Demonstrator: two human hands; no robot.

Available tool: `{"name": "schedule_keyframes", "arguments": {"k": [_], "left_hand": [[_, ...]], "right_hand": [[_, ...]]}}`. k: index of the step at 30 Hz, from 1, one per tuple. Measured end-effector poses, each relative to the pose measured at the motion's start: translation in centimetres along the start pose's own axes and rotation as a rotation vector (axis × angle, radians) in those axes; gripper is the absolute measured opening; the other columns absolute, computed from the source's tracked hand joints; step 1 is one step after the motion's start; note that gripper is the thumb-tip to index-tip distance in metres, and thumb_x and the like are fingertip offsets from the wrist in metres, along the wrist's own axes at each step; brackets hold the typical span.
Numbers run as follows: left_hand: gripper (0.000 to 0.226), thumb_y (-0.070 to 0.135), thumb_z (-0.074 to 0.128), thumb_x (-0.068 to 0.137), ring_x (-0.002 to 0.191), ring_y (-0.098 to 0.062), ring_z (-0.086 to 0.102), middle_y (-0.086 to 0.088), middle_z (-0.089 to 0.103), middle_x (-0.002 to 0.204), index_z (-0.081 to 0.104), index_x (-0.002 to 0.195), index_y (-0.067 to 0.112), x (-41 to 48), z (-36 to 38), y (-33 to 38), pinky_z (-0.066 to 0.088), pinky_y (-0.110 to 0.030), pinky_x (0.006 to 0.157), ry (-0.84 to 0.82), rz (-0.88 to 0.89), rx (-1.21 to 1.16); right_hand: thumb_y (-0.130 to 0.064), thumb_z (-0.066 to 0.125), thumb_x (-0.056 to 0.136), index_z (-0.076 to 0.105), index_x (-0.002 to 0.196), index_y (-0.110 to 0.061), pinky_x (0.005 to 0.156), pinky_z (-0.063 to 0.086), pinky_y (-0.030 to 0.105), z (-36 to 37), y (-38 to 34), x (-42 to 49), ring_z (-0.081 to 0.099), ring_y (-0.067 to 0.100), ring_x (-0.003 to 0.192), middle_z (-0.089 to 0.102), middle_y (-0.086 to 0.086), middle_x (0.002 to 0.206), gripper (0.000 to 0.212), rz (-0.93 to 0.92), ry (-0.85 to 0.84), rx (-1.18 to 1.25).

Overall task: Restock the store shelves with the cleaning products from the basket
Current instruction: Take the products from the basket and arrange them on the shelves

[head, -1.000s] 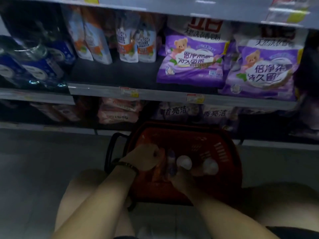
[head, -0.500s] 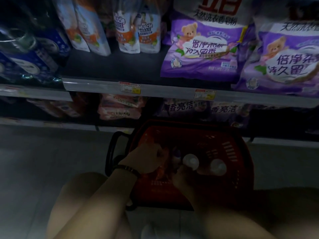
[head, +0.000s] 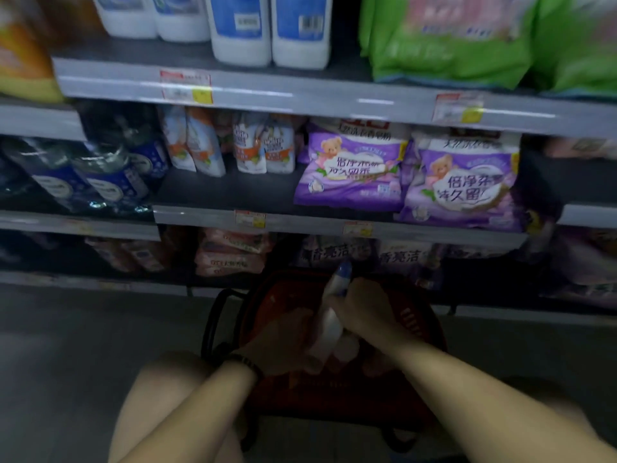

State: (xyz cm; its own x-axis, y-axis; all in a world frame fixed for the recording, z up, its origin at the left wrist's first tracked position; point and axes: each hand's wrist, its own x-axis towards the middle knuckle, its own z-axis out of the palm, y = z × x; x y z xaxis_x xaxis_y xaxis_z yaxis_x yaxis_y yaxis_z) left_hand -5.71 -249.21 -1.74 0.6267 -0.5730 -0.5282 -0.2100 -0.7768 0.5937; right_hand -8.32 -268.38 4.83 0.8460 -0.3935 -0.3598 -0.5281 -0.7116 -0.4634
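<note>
Fingers (head: 345, 297) of the right hand (head: 365, 315) wrap the neck of a bottle (head: 329, 325), held tilted just above the red basket (head: 419, 317) on the floor. Left hand (head: 283, 342) sits low by the bottle's base. Gripping or just resting? Can't tell, too blurred. White body, blue top, label unreadable. Looks like rigid plastic, probably liquid-filled, so weight low down and a smooth, slippery skin. Best hold, I'd say: right there at the narrow neck, with a palm under the base for the lift to the shelf (head: 233, 192).

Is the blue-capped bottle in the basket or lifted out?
Partly out: right hand grips the tilted bottle, cap above the basket rim; base depth unclear.
</note>
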Motion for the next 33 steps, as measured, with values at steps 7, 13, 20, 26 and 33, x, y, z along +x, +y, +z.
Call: {"name": "schedule_keyframes", "arguments": {"k": [7,13,20,26,33], "left_hand": [[0.075,0.053,0.095,0.064,0.109,0.002,0.071,0.021,0.075,0.121,0.061,0.13,0.046,-5.3,0.1,6.4,0.057,-0.031,0.091,0.68,0.066,-0.536],[0.035,0.032,0.094,0.072,0.092,-0.008,0.08,0.014,0.084,0.093,0.077,0.103,0.03,-10.1,-5.4,10.4,0.063,-0.027,0.074,0.915,0.133,-0.749],[0.027,0.018,0.09,0.087,0.088,-0.017,0.082,-0.002,0.084,0.098,0.075,0.109,0.023,-14.8,-12.9,12.3,0.069,-0.042,0.078,0.927,0.124,-0.961],[0.015,0.007,0.07,0.102,0.083,-0.031,0.083,-0.02,0.083,0.103,0.074,0.116,0.008,-17.1,-18.5,12.4,0.067,-0.043,0.067,0.916,0.235,-1.075],[0.013,0.01,0.064,0.105,0.087,-0.038,0.081,-0.025,0.082,0.104,0.072,0.113,0.003,-18.9,-24.2,13.9,0.067,-0.055,0.083,0.92,0.304,-1.084]], "right_hand": [[-0.051,0.065,0.095,0.074,0.108,-0.005,0.084,0.053,0.038,-9.4,-8.3,-4.5,0.072,0.039,0.112,0.075,0.021,0.118,0.049,-0.255,0.1,-0.123],[-0.066,0.049,0.103,0.07,0.099,-0.01,0.078,0.049,0.036,-14.6,-13.1,-7.6,0.071,0.038,0.105,0.074,0.019,0.105,0.06,-0.397,0.063,0.056],[-0.057,0.061,0.09,0.071,0.09,-0.015,0.07,0.045,0.03,-18.0,-13.2,-7.7,0.071,0.025,0.089,0.075,0.001,0.085,0.043,-0.418,0.245,0.249],[-0.05,0.083,0.084,0.075,0.107,-0.021,0.091,0.062,0.044,-18.3,-13.4,-6.9,0.079,0.026,0.098,0.083,0.003,0.108,0.038,-0.327,-0.123,0.756],[-0.032,0.075,0.097,0.07,0.134,-0.019,0.1,0.06,0.056,-19.8,-14.7,-7.7,0.077,0.034,0.116,0.08,0.009,0.126,0.04,-0.53,-0.391,0.936]]}}
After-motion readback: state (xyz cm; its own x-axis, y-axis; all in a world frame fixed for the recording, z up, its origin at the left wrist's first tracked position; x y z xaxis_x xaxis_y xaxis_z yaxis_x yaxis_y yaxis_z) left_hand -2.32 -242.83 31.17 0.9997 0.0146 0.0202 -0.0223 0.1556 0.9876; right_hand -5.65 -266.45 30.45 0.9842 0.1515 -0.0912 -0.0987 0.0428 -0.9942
